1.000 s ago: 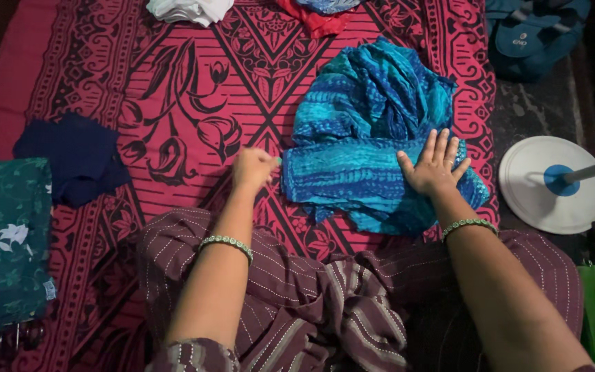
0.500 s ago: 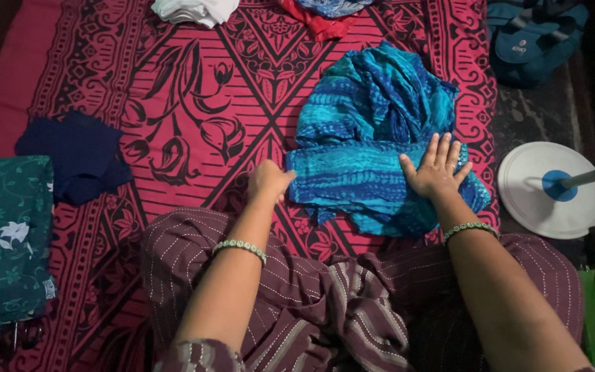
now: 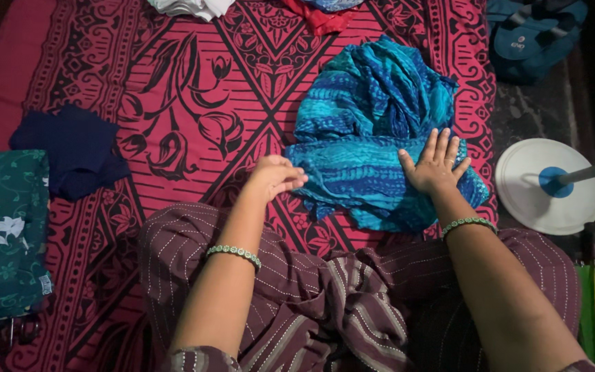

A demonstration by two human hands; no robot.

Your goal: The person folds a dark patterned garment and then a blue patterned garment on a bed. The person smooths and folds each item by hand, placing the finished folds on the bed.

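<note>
A blue and turquoise patterned cloth (image 3: 373, 124) lies crumpled on a red and black patterned sheet (image 3: 194, 89), with its near part folded into a band. My right hand (image 3: 436, 165) presses flat on the right side of that band, fingers spread. My left hand (image 3: 275, 176) pinches the band's left edge with curled fingers. Both wrists wear beaded green bangles. My lap in striped maroon fabric (image 3: 325, 296) sits just below the cloth.
A dark navy cloth (image 3: 70, 148) and a folded green floral cloth (image 3: 1, 227) lie at the left. White and red cloths (image 3: 194, 7) are at the top edge. A white round fan base with a blue hub (image 3: 549, 186) and a blue bag (image 3: 531, 34) stand right.
My left hand has moved right across the sheet and closed on the left edge of the blue cloth. My right hand has stayed pressed flat on it.
</note>
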